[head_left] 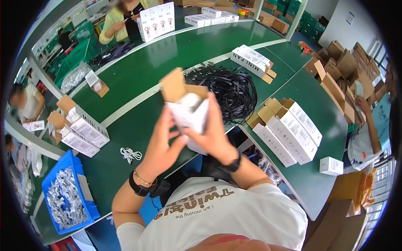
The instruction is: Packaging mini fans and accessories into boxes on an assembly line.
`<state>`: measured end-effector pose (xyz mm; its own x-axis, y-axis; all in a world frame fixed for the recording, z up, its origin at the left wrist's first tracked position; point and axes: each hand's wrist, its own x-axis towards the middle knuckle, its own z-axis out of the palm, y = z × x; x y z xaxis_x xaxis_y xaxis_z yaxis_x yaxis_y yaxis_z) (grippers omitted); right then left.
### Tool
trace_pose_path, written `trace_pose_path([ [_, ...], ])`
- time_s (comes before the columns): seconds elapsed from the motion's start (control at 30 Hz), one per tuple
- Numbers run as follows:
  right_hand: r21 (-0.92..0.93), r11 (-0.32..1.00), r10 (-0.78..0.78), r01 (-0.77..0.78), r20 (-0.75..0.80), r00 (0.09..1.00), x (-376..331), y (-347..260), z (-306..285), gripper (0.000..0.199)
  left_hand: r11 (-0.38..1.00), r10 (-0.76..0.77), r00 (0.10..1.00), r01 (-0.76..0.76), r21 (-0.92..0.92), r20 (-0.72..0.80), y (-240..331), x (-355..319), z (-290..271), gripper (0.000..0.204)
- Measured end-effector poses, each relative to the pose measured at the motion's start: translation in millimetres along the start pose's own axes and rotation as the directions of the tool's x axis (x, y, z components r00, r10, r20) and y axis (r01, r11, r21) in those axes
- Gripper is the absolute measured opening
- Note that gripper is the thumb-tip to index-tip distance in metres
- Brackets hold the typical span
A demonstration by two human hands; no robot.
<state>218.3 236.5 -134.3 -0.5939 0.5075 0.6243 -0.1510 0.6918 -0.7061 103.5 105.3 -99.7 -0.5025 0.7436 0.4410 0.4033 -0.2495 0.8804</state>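
Observation:
My left hand (164,144) and my right hand (214,138) are closed round the two sides of a white carton (189,119), held up over the table's near edge. Its brown-lined flap stands raised, and a pale item inside shows at the mouth, too blurred to make out. Just beyond the carton lies a heap of black straps (234,94). A coiled white cable (130,154) rests on the green table to the left of my left hand.
Left, open white cartons (90,129) stand by a blue tray (64,159) of bagged silvery items. More open cartons (289,134) and a small white box (331,166) are at right. Cartons (251,60) lie farther back. Co-workers (119,27) surround the table; cardboard (339,71) is piled at right.

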Motion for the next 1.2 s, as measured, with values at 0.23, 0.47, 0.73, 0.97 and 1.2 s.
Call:
trace_pose_path([
  [0.23,-0.442,0.867,0.339,-0.231,0.182,0.923,-49.6,-32.8,-137.6,0.089,0.837,-0.036,0.804,-0.301,0.458,0.593,-0.7,2.4,-43.9,0.039],
  [0.47,-0.702,0.609,0.574,-0.369,0.069,0.816,-88.2,-34.1,-192.7,0.083,0.858,-0.171,0.769,-0.191,0.477,0.616,-23.6,0.2,-94.4,0.037],
  [0.73,-0.882,0.389,0.409,-0.266,-0.094,0.908,-101.2,34.4,-234.7,0.062,0.793,-0.159,0.821,-0.225,0.566,0.548,-17.4,-35.4,-125.9,0.043],
  [0.97,-0.742,0.668,-0.04,0.058,0.042,0.998,2.9,66.6,-139.7,0.029,0.799,-0.064,0.878,-0.241,0.552,0.475,-9.2,-50.7,-120.7,0.048],
  [1.2,-0.878,0.446,0.043,0.175,0.216,0.975,102.7,109.5,-66.6,0.02,0.802,-0.001,0.889,-0.273,0.532,0.458,11.4,-53.1,-120.2,0.049],
])
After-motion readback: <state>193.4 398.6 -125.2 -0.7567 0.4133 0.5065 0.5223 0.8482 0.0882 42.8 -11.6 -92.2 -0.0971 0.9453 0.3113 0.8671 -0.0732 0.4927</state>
